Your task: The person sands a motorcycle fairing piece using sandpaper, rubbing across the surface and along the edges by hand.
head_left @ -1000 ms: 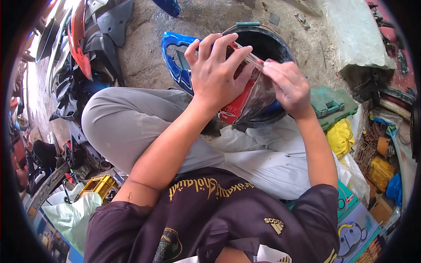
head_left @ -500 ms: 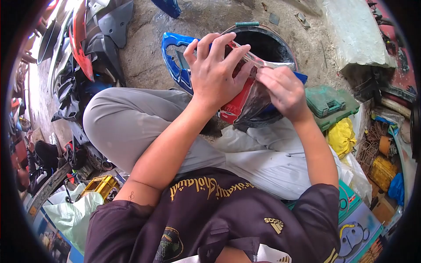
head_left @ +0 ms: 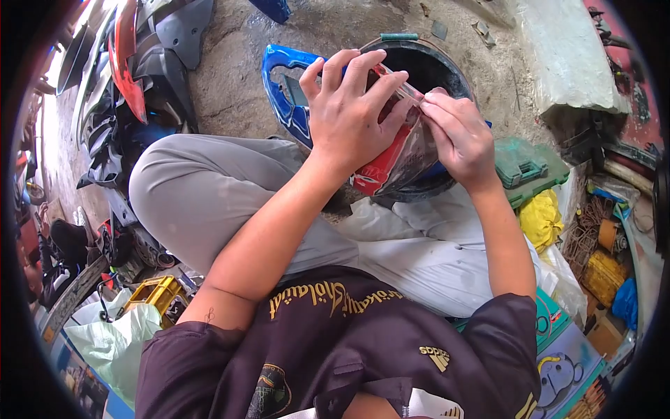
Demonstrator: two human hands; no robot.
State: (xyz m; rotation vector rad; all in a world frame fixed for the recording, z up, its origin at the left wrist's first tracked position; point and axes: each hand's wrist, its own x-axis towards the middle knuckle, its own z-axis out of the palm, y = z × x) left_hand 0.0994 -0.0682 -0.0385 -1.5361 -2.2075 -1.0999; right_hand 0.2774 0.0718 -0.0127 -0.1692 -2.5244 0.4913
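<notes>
My left hand [head_left: 352, 115] grips a red and dark glossy motorcycle fairing panel [head_left: 377, 167], with its fingers spread over the upper edge and its thumb against the near side. At that same edge, my right hand [head_left: 460, 136] is closed in a pinch. What lies between its fingertips is too small to make out. The panel is tilted over a black bucket [head_left: 436, 66] with a green handle grip [head_left: 398, 36]. Behind my left hand is a blue fairing piece [head_left: 279, 87] with a cut-out; my hand hides part of it.
Stacked fairing parts [head_left: 164, 77] stand at the left. To the right are a green tool case [head_left: 534, 167], a yellow bag [head_left: 541, 216] and a pale block [head_left: 569, 63]. A yellow crate [head_left: 153, 297] sits at lower left, beside a whitish plastic bag [head_left: 118, 335].
Both hands and the panel have shifted slightly right in view. My right hand's fingertips have tightened at the panel's edge, and a pale strip beside them no longer shows.
</notes>
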